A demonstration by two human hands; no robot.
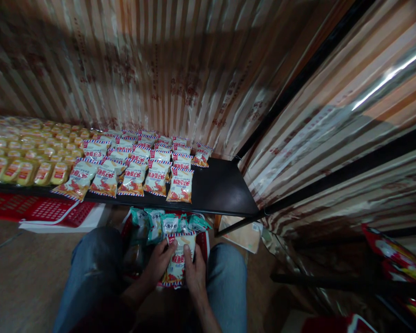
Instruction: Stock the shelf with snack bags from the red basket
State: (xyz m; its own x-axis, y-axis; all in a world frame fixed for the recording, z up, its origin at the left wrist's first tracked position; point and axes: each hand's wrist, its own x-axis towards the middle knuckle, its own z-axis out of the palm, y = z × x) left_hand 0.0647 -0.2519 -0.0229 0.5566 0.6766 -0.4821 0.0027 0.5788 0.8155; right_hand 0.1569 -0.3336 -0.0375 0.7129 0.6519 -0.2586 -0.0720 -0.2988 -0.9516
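Between my knees, my left hand and my right hand grip a snack bag from its two sides, thumbs on its front. The bag is white and orange with red lettering and striped ends. Right under and behind it stands a red basket with several teal snack bags inside. Ahead, on the black shelf, rows of matching white and orange snack bags lean back with their fronts toward me.
Many yellow packaged cakes fill the shelf's left part. Below it are a red basket and a white box. Black rack bars cross on the right, near red and yellow packets. Striped plastic sheeting hangs behind.
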